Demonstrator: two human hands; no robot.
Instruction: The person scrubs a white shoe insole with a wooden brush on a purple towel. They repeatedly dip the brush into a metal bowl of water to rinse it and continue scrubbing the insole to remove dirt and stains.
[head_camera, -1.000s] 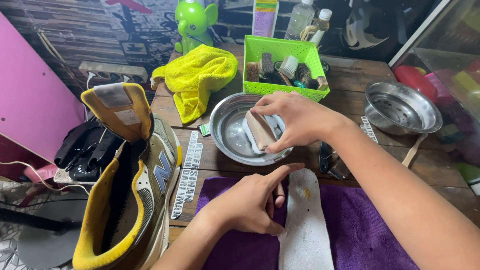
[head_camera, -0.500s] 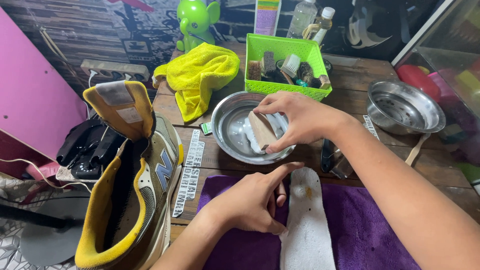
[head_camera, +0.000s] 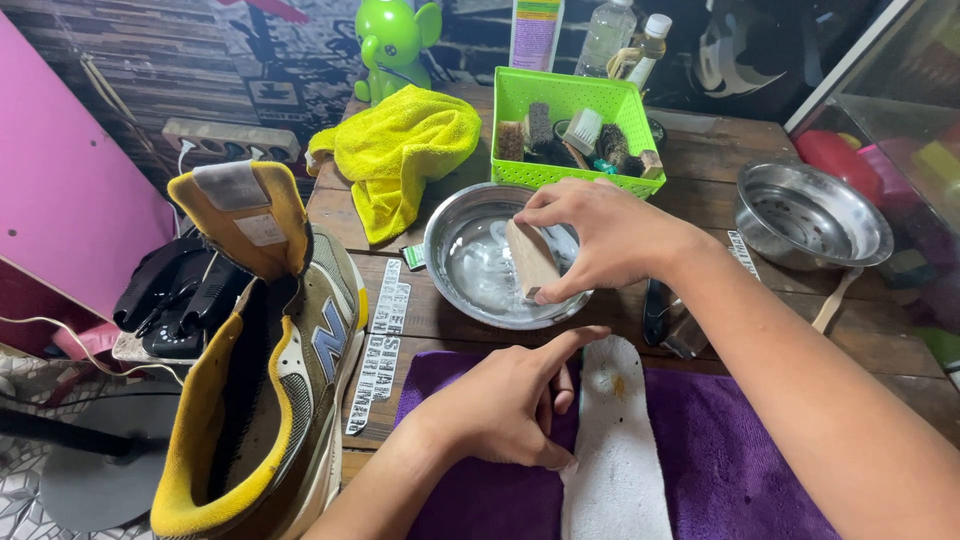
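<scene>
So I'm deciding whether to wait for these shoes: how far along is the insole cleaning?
Done: the white insole is out of the yellow-lined sneaker and lies flat on the purple cloth. In hand: the left hand pins the insole, and the right hand dips a wooden brush in the foamy steel bowl. Left: a yellowish stain near the insole's top still shows, so scrubbing looks barely begun.

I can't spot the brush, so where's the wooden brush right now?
In the head view, the wooden brush is in the right hand, dipped into the steel bowl at table centre, just beyond the white insole.
</scene>
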